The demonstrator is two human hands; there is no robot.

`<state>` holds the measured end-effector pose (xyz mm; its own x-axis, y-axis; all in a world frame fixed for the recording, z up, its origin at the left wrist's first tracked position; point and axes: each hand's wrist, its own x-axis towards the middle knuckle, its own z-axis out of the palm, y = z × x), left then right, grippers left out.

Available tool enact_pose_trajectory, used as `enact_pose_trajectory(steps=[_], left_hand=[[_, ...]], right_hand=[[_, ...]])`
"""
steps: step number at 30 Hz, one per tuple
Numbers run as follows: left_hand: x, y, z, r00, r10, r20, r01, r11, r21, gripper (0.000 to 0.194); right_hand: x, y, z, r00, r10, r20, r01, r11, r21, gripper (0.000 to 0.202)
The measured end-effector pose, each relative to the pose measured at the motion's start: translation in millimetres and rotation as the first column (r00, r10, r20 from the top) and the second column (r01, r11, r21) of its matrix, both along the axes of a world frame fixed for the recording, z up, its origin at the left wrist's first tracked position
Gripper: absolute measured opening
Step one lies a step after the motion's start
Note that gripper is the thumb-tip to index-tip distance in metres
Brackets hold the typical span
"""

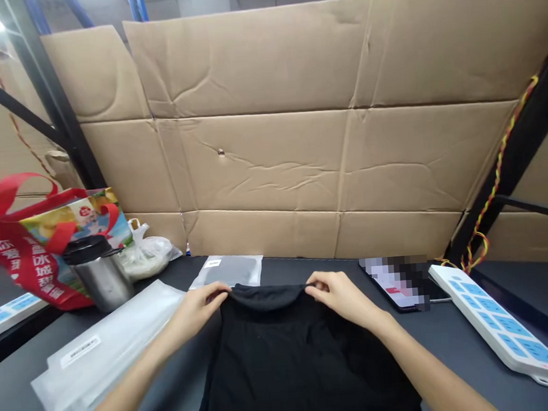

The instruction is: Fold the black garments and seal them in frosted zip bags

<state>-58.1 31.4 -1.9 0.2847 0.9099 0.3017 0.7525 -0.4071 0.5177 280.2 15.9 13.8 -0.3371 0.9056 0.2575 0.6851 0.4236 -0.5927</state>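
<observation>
A black cloth garment [308, 366] lies in front of me on the dark table, its far edge folded or drooping in a curve. My left hand [210, 301] pinches the left end of that far edge between thumb and fingers. At the right end of the same edge, my right hand [329, 289] holds the fabric in a similar pinch. The garment's near part runs out of the bottom of the view. Just beyond the edge lies a flat clear plastic bag [231, 271] with a small white label.
Frosted plastic bags [110, 348] lie left, near a steel cup [101, 277], a red shopping bag [38, 266] and a white plastic bag [148, 255]. On the right are a phone [392, 285] and a power strip [502, 324]. A cardboard wall [271, 162] stands behind.
</observation>
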Motion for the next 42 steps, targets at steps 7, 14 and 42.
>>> enact_pose_trajectory(steps=[7,14,42], left_hand=[[13.6,12.5,-14.3,0.992,0.12,-0.042,-0.114,0.985,0.128,0.028],[24.5,-31.5,-23.9,0.947,-0.11,-0.302,0.196,0.942,0.273,0.036],[-17.1,66.7,-17.3,0.905,0.121,-0.409,0.003,0.957,0.29,0.044]], right_hand=[[21.3,9.6,-2.7,0.993,-0.115,0.003,0.115,0.993,-0.015,0.017],[73.4,-28.3,6.3,0.982,0.114,0.148,-0.092,0.985,-0.149,0.021],[26.9,-27.8,-58.9,0.99,0.055,0.128,-0.081,0.975,0.209,0.033]])
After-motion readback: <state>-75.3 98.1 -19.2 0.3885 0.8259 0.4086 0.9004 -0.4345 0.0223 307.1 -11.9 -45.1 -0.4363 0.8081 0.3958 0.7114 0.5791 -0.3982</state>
